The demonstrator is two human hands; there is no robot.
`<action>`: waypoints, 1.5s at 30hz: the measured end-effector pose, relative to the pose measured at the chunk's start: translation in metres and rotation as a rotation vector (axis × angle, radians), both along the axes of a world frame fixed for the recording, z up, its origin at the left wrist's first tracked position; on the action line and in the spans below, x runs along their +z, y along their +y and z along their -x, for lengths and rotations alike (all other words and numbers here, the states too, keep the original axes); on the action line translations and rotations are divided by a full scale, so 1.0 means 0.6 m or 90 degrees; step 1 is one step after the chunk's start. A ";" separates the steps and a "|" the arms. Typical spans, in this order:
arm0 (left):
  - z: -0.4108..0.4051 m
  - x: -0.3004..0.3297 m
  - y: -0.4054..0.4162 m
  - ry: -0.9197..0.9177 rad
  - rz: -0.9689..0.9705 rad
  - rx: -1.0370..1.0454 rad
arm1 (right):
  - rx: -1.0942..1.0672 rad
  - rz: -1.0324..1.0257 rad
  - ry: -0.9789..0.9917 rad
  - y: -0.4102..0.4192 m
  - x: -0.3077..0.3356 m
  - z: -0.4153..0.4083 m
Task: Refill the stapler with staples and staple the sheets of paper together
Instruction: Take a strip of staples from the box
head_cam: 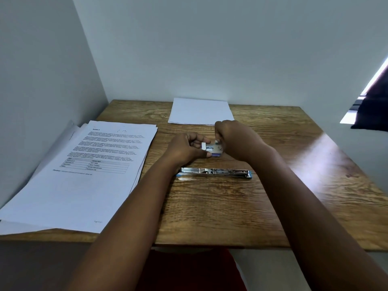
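A small staple box (212, 149), white and blue, is held just above the wooden table (210, 206) between both hands. My left hand (186, 149) pinches its left end, where a white flap sticks out. My right hand (237, 140) is closed over its right end, hiding that side. Nearer to me lies the stapler (215, 172), swung fully open and flat, with its metal staple channel facing up and a blue base showing at both ends. A thick stack of printed sheets (84, 175) lies at the left.
A second, blank stack of white paper (200, 111) rests at the table's far edge against the wall. Walls close in the left and far sides. A dark curtain (371, 106) hangs at the right. The table's front edge is near my body.
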State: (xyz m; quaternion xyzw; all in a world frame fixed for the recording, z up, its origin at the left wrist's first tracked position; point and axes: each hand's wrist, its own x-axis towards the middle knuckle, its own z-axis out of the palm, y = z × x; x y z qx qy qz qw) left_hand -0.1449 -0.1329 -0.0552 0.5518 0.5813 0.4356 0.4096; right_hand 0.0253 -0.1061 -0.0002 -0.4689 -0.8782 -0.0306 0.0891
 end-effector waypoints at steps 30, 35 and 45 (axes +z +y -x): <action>-0.001 0.001 -0.002 0.013 -0.004 -0.002 | -0.094 0.260 0.438 0.008 -0.023 -0.039; -0.001 0.000 -0.001 0.022 -0.008 -0.004 | -0.010 0.142 0.211 0.007 -0.016 -0.028; -0.002 0.001 -0.002 0.011 -0.006 -0.004 | 0.027 0.049 0.141 0.009 -0.020 -0.028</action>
